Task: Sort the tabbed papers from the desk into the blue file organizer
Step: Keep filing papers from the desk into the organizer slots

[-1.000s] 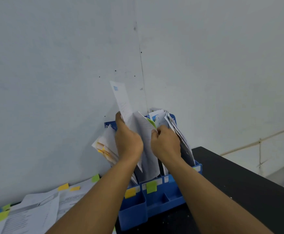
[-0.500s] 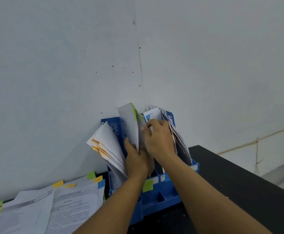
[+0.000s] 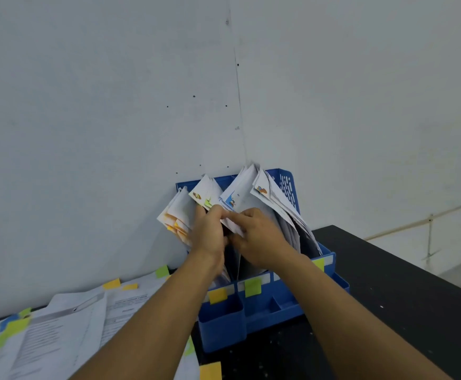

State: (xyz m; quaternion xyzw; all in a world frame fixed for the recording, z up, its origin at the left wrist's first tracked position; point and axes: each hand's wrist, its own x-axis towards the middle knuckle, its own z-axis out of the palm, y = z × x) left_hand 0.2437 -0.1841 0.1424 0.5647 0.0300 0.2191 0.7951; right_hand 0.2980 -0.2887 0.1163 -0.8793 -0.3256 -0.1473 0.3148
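Pale wall [image 3: 333, 91] fills most of your view, and the black surface [image 3: 388, 297] runs along its foot. Against that wall stands the organizer [image 3: 287, 311], its slots already crowded with sheets that fan outward at the top, so you need both hands to part them. On the left of the surface, well apart from your hands, lie the unsorted papers [image 3: 67, 333] with green, yellow and blue tabs showing at their edges; these look like what remains to file.

Your left hand [image 3: 208, 237] holds back the left-hand bundle, fingers curled against the sheets, probably to keep a slot open. Your right hand [image 3: 256, 239] has its grip pinched on a sheet [image 3: 233, 224] between the middle bundles, seemingly seating it down into place. Whether the sheet has reached the slot floor you cannot tell; your hands hide it.

Leaning sheets on either side crowd the gap and may catch the edge. Coloured labels [image 3: 252, 287] on the front rail mark the slots.
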